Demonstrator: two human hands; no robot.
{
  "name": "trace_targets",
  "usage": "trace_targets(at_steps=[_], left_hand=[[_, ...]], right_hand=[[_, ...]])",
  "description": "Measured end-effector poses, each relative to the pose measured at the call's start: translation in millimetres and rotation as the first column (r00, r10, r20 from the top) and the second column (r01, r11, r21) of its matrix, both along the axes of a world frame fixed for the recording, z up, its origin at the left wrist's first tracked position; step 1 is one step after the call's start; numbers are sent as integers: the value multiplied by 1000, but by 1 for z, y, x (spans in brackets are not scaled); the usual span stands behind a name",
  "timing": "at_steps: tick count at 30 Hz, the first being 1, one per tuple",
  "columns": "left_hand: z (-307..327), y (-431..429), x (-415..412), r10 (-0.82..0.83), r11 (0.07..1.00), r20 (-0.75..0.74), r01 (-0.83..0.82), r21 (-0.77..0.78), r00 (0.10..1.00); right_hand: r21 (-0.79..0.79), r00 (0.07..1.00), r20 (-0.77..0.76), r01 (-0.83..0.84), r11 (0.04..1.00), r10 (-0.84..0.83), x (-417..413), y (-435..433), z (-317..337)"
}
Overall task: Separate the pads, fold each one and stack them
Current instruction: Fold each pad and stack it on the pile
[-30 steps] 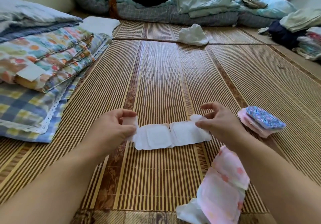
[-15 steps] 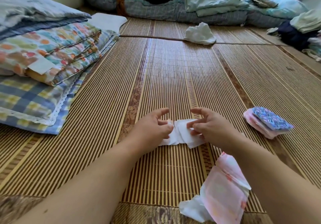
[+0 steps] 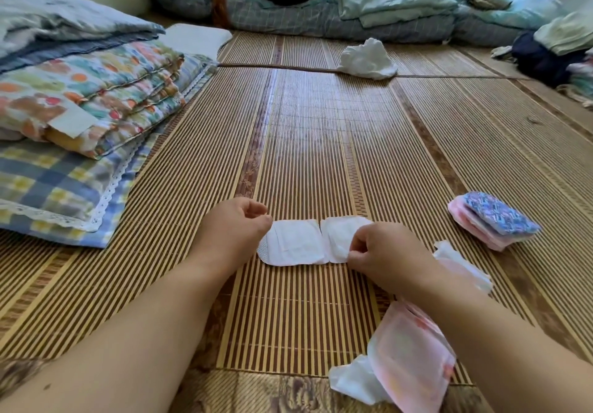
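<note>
A white pad (image 3: pixel 298 246) lies flat on the bamboo mat (image 3: pixel 305 143), showing two panels side by side. My left hand (image 3: pixel 231 233) sits at its left end with fingers curled, thumb and forefinger pinched at the upper left corner. My right hand (image 3: pixel 385 255) pinches the pad's right end, which it covers. At the right stands a stack of folded pads (image 3: pixel 494 223), pink ones under a blue patterned one. A pile of pink and white pads (image 3: pixel 407 358) lies under my right forearm.
Folded quilts and a checked pillow (image 3: pixel 64 169) lie along the left. A crumpled white cloth (image 3: pixel 365 59) lies further out on the mat. Bedding and clothes line the back and the right edge. A white and pink piece (image 3: pixel 462 265) lies behind my right wrist.
Half a second ago my hands met over the bunched pad. They have since moved apart, and the pad lies stretched out with two panels showing, shorter than a second ago.
</note>
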State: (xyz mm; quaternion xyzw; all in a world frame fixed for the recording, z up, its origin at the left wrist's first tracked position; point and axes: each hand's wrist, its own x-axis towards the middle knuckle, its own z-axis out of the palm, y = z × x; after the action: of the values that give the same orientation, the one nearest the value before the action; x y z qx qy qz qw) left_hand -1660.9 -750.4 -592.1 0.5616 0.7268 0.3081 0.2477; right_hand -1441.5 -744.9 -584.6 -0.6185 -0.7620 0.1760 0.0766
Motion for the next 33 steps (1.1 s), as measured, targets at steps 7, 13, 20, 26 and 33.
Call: trace_targets(at_steps=[7,13,20,26,33], left_hand=[[-5,-5,1,-49,985,-283,0,-171,958],[-4,-6,7,-62,977,-346,-14,-212,936],[-4,-5,9,-60,975,-344,-20,-222,937],[-3,-6,14,-65,967,-425,-48,-251,903],[0,-3,18,-121,968,-352,32,-251,928]], right_hand=[[-95,962,-246,98,991,-119,1,8,4],[-110,973,-229,15,994,-40,-10,6,1],[-170,914,-371,109,979,-166,10,19,8],[-111,936,13,350,930,-351,34,30,2],[-136,936,-11,348,928,-352,30,28,-2]])
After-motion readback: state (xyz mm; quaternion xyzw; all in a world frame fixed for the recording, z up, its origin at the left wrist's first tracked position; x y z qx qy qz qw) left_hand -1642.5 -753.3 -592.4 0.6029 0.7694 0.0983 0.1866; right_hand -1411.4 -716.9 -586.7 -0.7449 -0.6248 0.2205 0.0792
